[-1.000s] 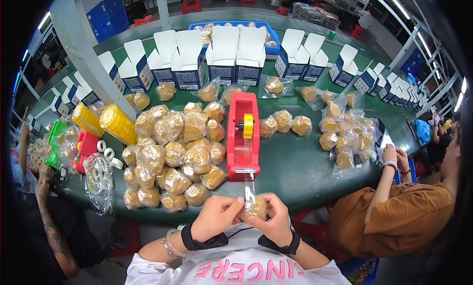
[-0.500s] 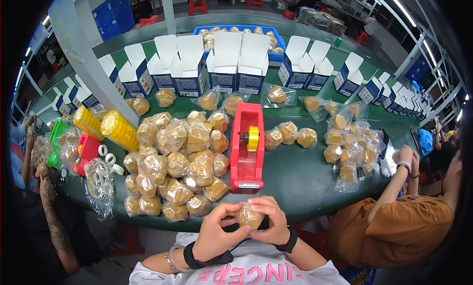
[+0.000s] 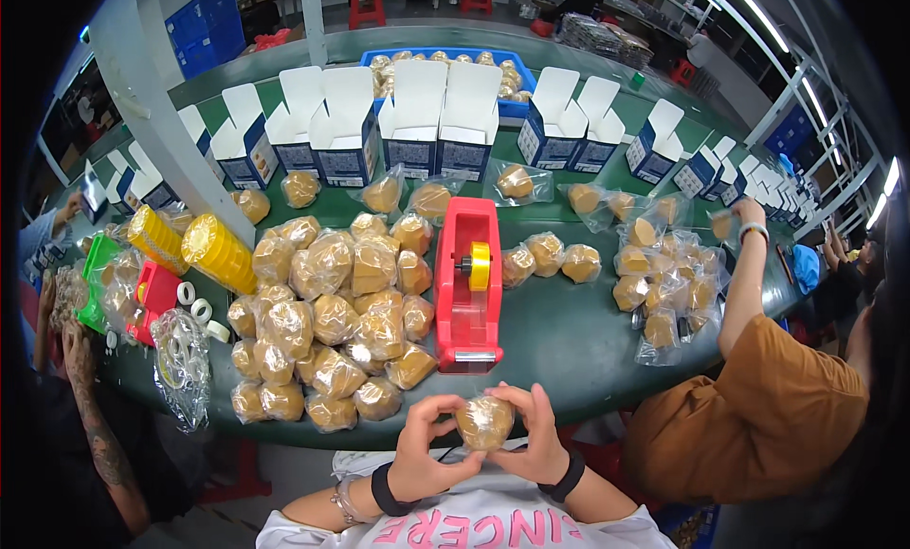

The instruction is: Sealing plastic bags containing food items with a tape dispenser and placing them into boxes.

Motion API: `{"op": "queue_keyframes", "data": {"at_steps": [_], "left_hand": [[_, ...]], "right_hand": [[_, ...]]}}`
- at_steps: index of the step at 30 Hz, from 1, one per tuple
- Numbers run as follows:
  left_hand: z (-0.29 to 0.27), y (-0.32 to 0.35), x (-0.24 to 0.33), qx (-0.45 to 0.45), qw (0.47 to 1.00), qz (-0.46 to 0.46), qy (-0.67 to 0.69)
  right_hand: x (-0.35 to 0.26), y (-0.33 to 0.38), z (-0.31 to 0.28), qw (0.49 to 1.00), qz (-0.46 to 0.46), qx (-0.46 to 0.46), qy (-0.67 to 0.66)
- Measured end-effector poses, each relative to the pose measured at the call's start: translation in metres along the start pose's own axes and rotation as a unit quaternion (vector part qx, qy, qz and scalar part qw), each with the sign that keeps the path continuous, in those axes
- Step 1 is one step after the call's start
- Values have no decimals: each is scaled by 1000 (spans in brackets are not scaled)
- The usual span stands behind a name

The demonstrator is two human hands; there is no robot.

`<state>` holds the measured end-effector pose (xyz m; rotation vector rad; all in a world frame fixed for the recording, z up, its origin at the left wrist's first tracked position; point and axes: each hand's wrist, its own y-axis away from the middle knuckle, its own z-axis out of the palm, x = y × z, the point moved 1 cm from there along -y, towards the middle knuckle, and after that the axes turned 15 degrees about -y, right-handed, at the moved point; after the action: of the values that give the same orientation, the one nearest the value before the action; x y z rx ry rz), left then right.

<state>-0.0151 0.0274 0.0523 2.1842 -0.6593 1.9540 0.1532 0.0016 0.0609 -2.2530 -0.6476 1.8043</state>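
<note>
A tan, faceted, roundish piece in clear plastic wrap (image 3: 485, 423) is held in front of my body at the table's near edge. My left hand (image 3: 427, 454) grips its left side, fingertips on top and thumb below. On the other side my right hand (image 3: 536, 440) closes on it in the same way, its index finger along the top. Just beyond stands a red tape dispenser (image 3: 453, 312) with a yellow tape roll (image 3: 480, 266). Left of the dispenser lies a large pile of similar wrapped pieces (image 3: 332, 321).
Open blue-and-white boxes (image 3: 412, 155) line the far side, before a blue tray (image 3: 512, 110) of wrapped pieces. Yellow tape rolls (image 3: 223, 255) and white tape rolls (image 3: 201, 310) sit left. At right, a co-worker's arm (image 3: 744, 274) reaches past bagged pieces (image 3: 654, 288).
My hands have turned the wrapped piece, and my right fingers have shifted from over its top toward its side. The co-worker's arm at right has reached farther across the table. The view has shifted slightly.
</note>
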Motion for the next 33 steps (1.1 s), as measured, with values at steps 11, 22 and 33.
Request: {"op": "queue_keyframes", "data": {"at_steps": [11,22,33], "left_hand": [[-8,12,2,-60,980,-188,13],[2,12,0,-3,999,-7,-50],[-6,-8,-5,61,943,236,-225]], "right_hand": [[-6,11,16,993,118,6,-19],[-8,13,18,992,-15,101,69],[-15,-9,22,985,-44,71,153]]}}
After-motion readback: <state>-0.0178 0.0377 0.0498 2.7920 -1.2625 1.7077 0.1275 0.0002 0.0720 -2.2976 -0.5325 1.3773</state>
